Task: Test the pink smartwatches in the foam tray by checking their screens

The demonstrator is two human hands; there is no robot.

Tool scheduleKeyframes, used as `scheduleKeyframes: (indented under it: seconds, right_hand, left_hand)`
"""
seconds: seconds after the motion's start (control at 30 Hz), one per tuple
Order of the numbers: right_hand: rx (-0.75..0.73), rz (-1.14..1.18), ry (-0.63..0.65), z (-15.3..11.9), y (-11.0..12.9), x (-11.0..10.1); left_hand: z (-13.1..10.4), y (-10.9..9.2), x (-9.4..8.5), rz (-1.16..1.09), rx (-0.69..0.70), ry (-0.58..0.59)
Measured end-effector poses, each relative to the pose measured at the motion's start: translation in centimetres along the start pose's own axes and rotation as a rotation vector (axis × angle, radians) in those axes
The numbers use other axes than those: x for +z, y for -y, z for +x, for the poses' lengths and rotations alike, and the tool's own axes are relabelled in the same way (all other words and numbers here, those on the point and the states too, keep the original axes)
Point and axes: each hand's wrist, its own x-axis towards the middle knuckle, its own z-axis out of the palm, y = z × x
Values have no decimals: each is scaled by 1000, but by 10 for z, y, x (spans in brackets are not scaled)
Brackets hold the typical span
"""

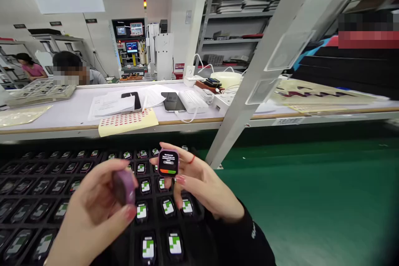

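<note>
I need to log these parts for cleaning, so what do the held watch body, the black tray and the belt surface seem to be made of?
Watch body: probably smooth pink-purple plastic around a glossy, likely glass, lit screen. Black tray: looks like thin moulded plastic, with a slight sheen on the pocket ribs. Green belt surface: seems matte rubber or PVC, uniform and seamless.

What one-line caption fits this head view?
Right hand holds a lit watch body, left hand a purple one, over a black tray.

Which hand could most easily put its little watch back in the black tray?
Probably the left hand. It holds a purple watch low, close over the black tray. The right hand holds its lit watch raised, screen up.
</note>
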Motion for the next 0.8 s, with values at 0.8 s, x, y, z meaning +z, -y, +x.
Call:
scheduleKeyframes:
  seconds: [0.8]
  right_hand:
    - [-30, -171, -122, 12, -11, -8]
  left_hand:
    - [25, 14, 26, -10, -60, 106]
